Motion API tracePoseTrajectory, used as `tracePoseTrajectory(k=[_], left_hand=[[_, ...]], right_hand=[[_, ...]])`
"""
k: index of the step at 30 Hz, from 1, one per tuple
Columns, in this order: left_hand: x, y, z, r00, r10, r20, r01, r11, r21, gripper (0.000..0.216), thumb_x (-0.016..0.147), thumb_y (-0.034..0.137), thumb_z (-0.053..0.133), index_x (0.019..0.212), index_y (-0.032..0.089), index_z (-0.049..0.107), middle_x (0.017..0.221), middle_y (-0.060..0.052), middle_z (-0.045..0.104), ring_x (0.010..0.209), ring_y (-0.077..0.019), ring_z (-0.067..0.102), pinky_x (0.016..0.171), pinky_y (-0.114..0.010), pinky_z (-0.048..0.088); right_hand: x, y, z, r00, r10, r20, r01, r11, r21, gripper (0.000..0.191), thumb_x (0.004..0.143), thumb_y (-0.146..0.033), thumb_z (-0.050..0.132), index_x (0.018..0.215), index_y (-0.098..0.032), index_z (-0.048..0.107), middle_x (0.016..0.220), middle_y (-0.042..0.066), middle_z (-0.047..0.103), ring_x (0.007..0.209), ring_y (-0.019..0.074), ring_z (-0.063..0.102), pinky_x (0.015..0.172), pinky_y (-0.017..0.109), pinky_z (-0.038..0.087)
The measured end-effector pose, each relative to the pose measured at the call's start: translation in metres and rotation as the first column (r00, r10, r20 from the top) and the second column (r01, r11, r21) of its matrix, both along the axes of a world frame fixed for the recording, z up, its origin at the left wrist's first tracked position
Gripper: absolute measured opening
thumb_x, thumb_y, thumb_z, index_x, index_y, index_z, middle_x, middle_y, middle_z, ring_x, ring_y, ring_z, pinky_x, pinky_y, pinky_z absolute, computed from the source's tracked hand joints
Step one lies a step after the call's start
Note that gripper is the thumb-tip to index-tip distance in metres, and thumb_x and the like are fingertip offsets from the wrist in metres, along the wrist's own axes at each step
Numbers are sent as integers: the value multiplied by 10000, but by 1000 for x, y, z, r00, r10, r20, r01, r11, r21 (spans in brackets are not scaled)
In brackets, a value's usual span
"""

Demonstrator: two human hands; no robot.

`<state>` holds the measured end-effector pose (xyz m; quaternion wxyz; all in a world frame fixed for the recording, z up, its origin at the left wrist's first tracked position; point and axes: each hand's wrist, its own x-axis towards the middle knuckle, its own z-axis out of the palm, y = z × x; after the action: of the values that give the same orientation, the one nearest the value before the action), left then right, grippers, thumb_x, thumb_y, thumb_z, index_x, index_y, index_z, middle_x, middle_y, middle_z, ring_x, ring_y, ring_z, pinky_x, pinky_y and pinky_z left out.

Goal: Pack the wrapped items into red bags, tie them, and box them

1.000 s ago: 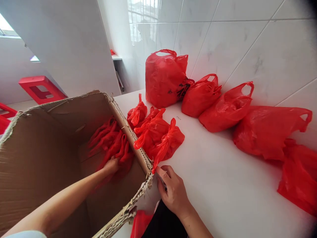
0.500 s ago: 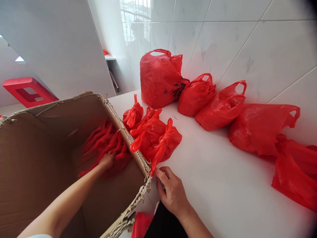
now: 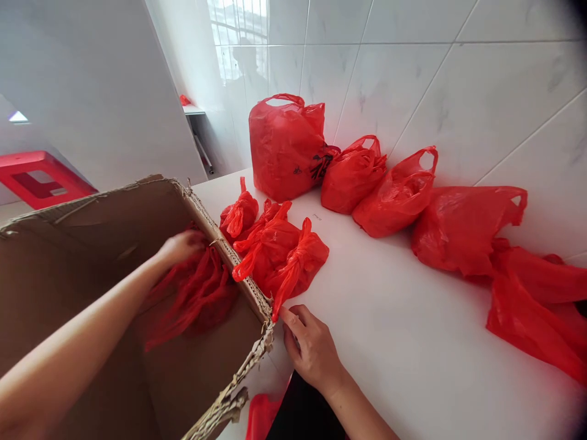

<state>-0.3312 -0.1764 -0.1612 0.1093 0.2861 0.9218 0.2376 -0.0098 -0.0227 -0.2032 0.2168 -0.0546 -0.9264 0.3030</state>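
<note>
Inside the cardboard box [image 3: 92, 232], my left hand [image 3: 180, 247] is at the upper end of a heap of red plastic bags [image 3: 197, 299]. Its fingers are smeared and partly hidden against the red plastic, so their hold cannot be made out. My right hand [image 3: 309, 345] rests outside the box at its near right corner. Its index finger reaches to the corner, by the twisted tail of a knotted red bag [image 3: 300, 256]. The thumb is apart from that finger, and nothing shows between them. More tied bags [image 3: 270, 241] lie against the box's right wall.
Several filled red carrier bags [image 3: 288, 146] stand in a row on the white table [image 3: 389, 318] along the tiled wall [image 3: 413, 79]. Flatter red bags [image 3: 536, 305] lie at the right. A red plastic stool [image 3: 27, 177] is behind the box, whose rim is ragged.
My left hand has moved up and away inside the box, to the far end of the red heap, which has shifted shape. My right hand has stayed by the corner. The view has turned slightly.
</note>
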Motion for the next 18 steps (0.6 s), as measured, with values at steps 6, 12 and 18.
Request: tracePoseTrajectory(k=[6, 12, 18], left_hand=[[38, 49, 107, 925, 116, -361, -43, 978, 204, 432, 946, 492, 329, 1234, 191, 442, 1101, -49, 607, 880, -154, 551, 817, -301, 426], [144, 126, 76, 899, -408, -160, 407, 912, -38, 432, 664, 618, 677, 692, 192, 612, 680, -121, 659, 757, -324, 639, 680, -403, 421], [127, 135, 83, 882, -471, 23, 453, 860, 237, 264, 783, 452, 602, 809, 192, 636, 789, -68, 679, 813, -264, 650, 714, -375, 477]], right_hand=[[0, 0, 0, 1000, -2, -19, 3, 999, 46, 467, 852, -72, 433, 1283, -240, 498, 951, 53, 565, 775, 158, 569, 681, 264, 485], [2, -1, 0, 1000, -19, -19, 21, 995, 95, 454, 847, -74, 431, 1269, -224, 502, 944, 62, 567, 784, 168, 559, 688, 273, 478], [2, 0, -3, 999, -39, -21, 41, 993, 111, 508, 856, -96, 436, 1341, -245, 459, 939, 52, 567, 774, 160, 555, 704, 269, 487]])
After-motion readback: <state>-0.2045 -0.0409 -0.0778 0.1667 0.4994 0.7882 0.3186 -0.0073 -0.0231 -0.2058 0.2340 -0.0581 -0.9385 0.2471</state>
